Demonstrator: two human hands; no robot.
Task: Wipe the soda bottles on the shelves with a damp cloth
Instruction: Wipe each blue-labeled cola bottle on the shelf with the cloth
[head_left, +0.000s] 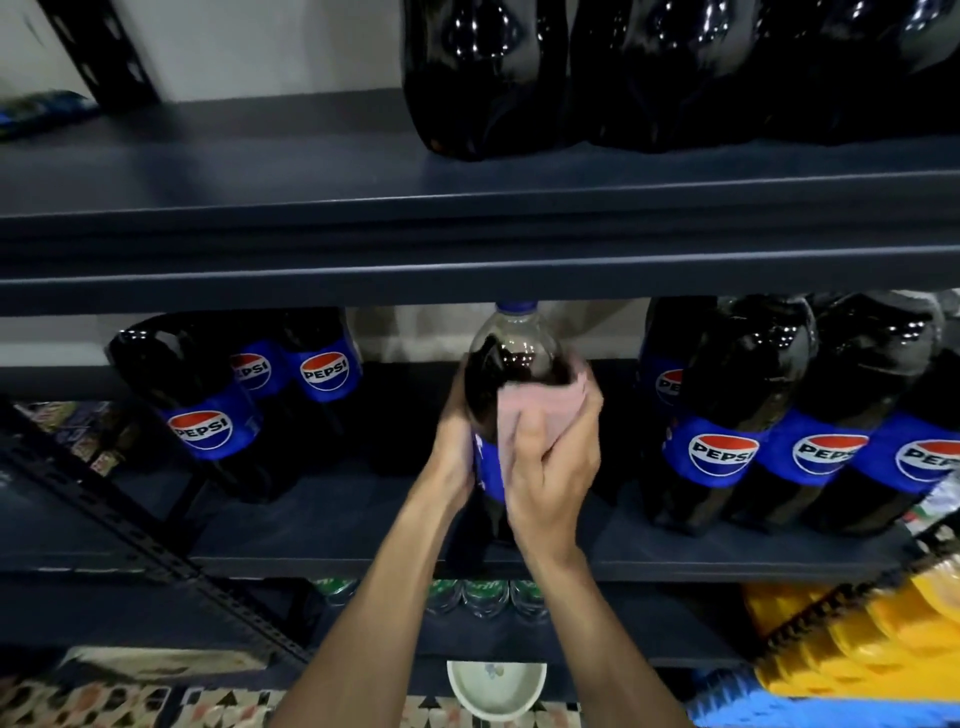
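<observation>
Left hand (454, 441) grips bottle (511, 358), right hand (556, 467) clutches cloth (535, 405) against it, Pepsi bottles (722, 415) flanking

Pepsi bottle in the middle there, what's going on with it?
A person is cleaning it. Their left-hand grip holds the Pepsi bottle by its side at the front of the middle shelf, while the right-hand grip presses a pink cloth against its shoulder and label. The other bottles stand on either side, untouched, and a white bowl sits on the floor below.
</observation>
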